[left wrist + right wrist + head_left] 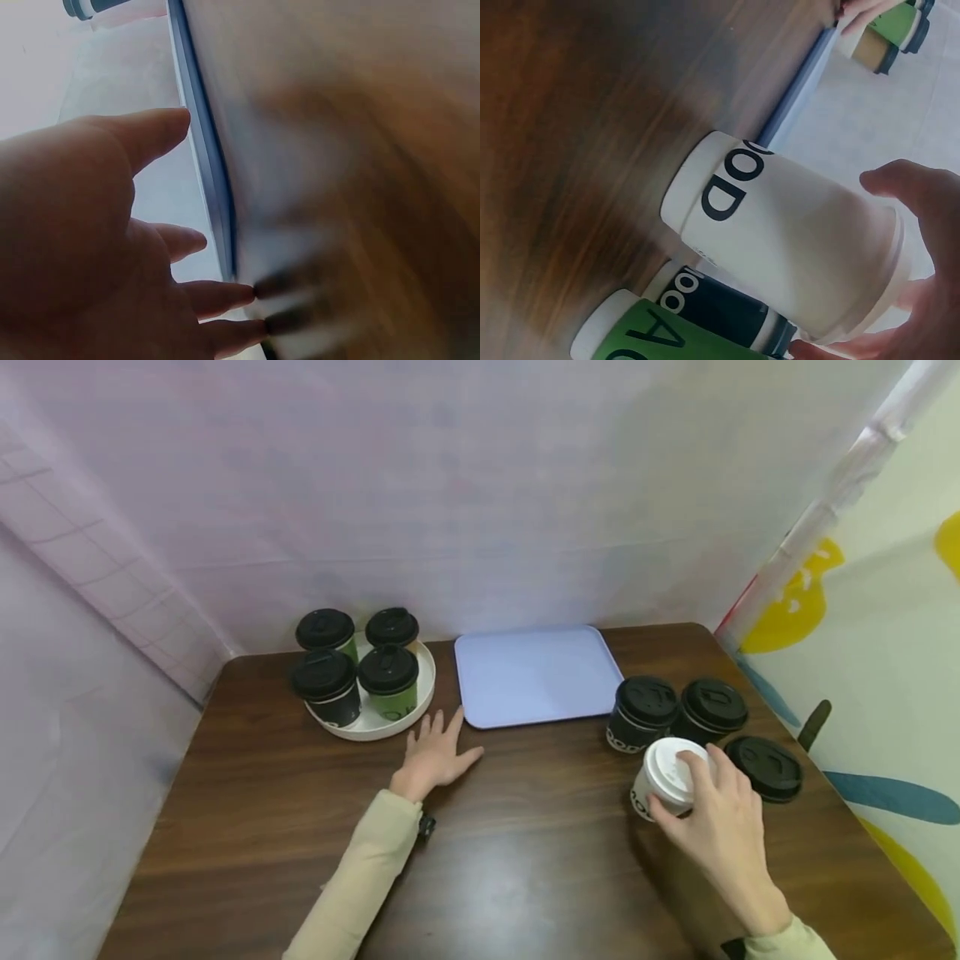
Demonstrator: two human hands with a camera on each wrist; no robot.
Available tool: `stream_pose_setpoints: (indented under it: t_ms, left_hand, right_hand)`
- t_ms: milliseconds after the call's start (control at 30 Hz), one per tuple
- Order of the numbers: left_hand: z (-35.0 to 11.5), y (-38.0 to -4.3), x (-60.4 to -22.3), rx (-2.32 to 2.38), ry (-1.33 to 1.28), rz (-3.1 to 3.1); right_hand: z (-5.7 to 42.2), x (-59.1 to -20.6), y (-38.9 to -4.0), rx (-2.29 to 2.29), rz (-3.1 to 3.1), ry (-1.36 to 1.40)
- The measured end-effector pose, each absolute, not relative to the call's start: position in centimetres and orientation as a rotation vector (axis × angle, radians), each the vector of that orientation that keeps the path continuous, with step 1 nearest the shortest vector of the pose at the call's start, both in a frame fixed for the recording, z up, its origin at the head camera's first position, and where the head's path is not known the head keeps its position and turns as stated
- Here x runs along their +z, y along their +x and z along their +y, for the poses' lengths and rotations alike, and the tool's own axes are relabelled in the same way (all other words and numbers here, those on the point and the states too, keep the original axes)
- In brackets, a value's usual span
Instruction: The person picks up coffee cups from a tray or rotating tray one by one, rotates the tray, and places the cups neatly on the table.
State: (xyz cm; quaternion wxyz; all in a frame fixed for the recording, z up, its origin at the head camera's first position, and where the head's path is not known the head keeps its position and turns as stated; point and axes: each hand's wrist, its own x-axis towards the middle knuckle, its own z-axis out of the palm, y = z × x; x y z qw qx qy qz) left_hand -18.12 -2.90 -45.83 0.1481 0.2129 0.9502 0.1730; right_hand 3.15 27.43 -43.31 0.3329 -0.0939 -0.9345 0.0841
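Note:
A white paper coffee cup (664, 778) with a white lid stands on the right side of the table. My right hand (720, 827) holds it near the lid from above, thumb on the near side and fingers round the far side. In the right wrist view the cup (780, 240) shows dark lettering. My left hand (435, 750) has its fingers spread low over the table, near the front left corner of a pale blue rectangular tray (536, 677). Whether its fingertips touch the tabletop, I cannot tell.
Three black-lidded cups (647, 703) stand close behind and right of the white cup; one has a green sleeve (656, 330). At the back left, a round white tray (426, 681) carries several black-lidded cups (390, 681). A curtain (450, 510) hangs behind the wooden table (495, 843).

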Motion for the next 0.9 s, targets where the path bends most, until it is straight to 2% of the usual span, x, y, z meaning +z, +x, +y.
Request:
stream_pose_setpoints:
  t_ms: [333,567,733,900]
  left_hand:
    - [-7.2,-16.2,-45.9,0.539,0.596,2.777]
    - [-11.1,-15.1,-44.3,0.598,0.529,2.846]
    - [-14.4,-16.6,-43.4,0.678,0.336,2.838]
    - [-16.6,-19.3,-43.9,0.805,0.21,2.791]
  right_hand:
    - [26.3,-41.4,2.5,0.331,-2.327,-0.189]
    - [23.6,-38.0,1.4,0.452,-2.164,0.019]
    - [20.9,-36.5,-1.7,0.509,-2.116,0.181]
    - [19.1,-37.1,-5.4,0.543,-2.17,0.24]
